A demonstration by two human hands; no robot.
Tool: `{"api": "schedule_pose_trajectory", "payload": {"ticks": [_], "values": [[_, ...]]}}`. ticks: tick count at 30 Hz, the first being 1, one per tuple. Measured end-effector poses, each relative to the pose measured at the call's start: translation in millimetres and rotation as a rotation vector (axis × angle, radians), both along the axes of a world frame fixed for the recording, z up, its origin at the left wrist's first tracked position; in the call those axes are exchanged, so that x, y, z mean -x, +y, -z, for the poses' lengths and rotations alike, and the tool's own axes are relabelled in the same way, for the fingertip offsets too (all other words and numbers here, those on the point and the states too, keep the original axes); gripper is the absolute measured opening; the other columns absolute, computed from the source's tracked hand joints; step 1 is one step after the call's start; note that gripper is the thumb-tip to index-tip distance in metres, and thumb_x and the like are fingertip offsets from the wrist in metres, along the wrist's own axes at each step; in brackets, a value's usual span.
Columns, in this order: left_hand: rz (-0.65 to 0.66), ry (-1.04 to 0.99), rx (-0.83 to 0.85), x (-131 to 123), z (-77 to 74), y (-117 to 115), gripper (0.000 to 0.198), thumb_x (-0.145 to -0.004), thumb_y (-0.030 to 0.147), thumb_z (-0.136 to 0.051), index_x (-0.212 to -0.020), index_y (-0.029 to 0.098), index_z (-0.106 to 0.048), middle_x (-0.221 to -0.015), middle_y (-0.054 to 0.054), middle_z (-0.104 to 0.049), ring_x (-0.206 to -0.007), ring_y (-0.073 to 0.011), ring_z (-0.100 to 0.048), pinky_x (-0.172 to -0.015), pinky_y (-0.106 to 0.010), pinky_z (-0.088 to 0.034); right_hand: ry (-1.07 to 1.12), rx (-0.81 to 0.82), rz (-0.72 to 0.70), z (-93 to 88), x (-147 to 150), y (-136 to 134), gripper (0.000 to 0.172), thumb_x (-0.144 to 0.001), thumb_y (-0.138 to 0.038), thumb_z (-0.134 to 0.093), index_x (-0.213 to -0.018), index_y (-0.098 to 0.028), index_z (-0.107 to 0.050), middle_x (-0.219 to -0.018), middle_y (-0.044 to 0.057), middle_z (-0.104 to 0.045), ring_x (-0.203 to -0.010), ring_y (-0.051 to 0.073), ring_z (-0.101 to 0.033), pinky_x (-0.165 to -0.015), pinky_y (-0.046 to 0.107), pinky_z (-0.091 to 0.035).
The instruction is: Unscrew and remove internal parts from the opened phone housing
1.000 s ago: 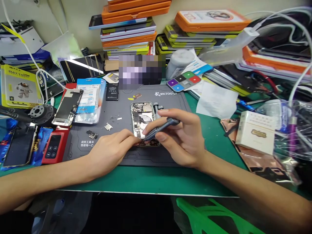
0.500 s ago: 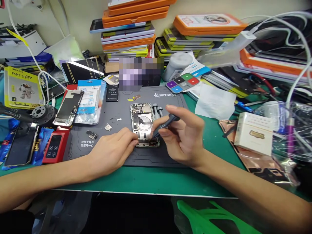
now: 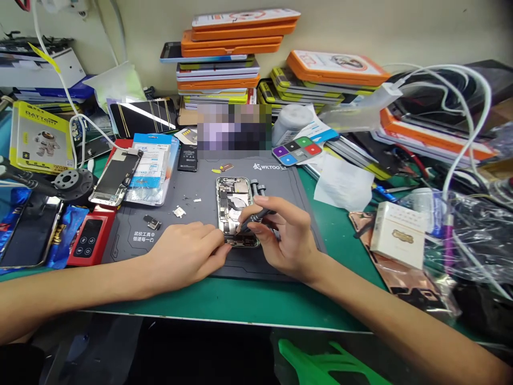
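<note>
Pinching tool (image 3: 251, 222) in right grip (image 3: 286, 235) over opened phone (image 3: 225, 204) on mat (image 3: 200, 188); with left grip (image 3: 188, 250) at phone's edge, cannot tell if pinching; might skid and gouge inside if pressed aslant

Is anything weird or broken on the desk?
The phone lies open, insides showing, and a few parts sit loose on the mat. Behind, the top orange boxes stick out crookedly past the stack. I can't tell if anything's broken.

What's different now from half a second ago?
The right hand moved left over the open phone, bringing the dark tool closer to the left hand. It hasn't let go of the tool. The phone stayed on the grey mat.
</note>
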State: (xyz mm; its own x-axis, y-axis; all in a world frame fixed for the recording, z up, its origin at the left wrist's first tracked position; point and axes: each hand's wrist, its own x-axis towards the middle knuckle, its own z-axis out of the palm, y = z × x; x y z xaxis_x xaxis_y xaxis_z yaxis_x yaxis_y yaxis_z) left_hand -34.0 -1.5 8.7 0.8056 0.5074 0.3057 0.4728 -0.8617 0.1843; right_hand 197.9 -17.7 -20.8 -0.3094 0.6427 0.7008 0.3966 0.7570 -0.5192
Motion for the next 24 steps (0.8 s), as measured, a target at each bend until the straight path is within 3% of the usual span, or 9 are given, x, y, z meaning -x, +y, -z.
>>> {"api": "schedule_pose_trajectory", "payload": {"ticks": [6, 11, 15, 19, 24], "values": [[-0.033, 0.036, 0.013, -0.1, 0.4, -1.5, 0.029, -0.108, 0.030, -0.039, -0.085, 0.020, -0.053, -0.070, 0.003, -0.064, -0.062, -0.0156, -0.063, -0.053, -0.030, -0.037, -0.039, -0.055, -0.060, -2.7, -3.8, 1.9, 0.060, -0.090, -0.007, -0.065, -0.143, -0.028, -0.044, -0.107, 0.007, -0.074, -0.085, 0.018, -0.076, -0.069, 0.031, -0.067], [-0.053, 0.066, 0.009, -0.1, 2.3, -1.6, 0.024, -0.108, 0.030, -0.038, -0.092, 0.021, -0.053, -0.072, 0.002, -0.065, -0.064, -0.0169, -0.064, -0.053, -0.031, -0.037, -0.044, -0.044, -0.174, -4.3, -5.1, 3.2, 0.062, -0.088, -0.002, -0.054, -0.143, -0.027, -0.040, -0.105, 0.008, -0.075, -0.093, 0.020, -0.078, -0.074, 0.037, -0.069], [-0.022, 0.058, -0.003, 1.2, 5.2, -2.2, 0.026, -0.110, 0.031, -0.035, -0.094, 0.020, -0.052, -0.078, 0.001, -0.067, -0.067, -0.0179, -0.064, -0.054, -0.031, -0.038, -0.037, -0.083, -0.150, -2.1, -7.2, 1.9, 0.055, -0.086, -0.004, -0.062, -0.135, -0.028, -0.050, -0.120, 0.012, -0.074, -0.106, 0.024, -0.077, -0.075, 0.039, -0.070], [-0.019, 0.063, 0.011, 1.3, 5.2, -2.0, 0.024, -0.111, 0.031, -0.035, -0.097, 0.020, -0.052, -0.078, 0.001, -0.067, -0.068, -0.0181, -0.064, -0.056, -0.030, -0.039, -0.050, -0.074, -0.173, -2.0, -8.6, 1.0, 0.060, -0.090, -0.006, -0.048, -0.146, -0.028, -0.046, -0.126, 0.013, -0.071, -0.116, 0.025, -0.073, -0.082, 0.043, -0.070], [-0.013, 0.057, 0.005, 0.5, 5.0, -1.4, 0.026, -0.111, 0.032, -0.034, -0.097, 0.020, -0.052, -0.077, 0.001, -0.066, -0.067, -0.0186, -0.063, -0.054, -0.030, -0.038, -0.066, -0.101, -0.160, -2.9, -8.5, 0.4, 0.074, -0.088, -0.001, -0.051, -0.156, -0.027, -0.038, -0.125, 0.012, -0.071, -0.117, 0.023, -0.072, -0.088, 0.042, -0.068]]}}
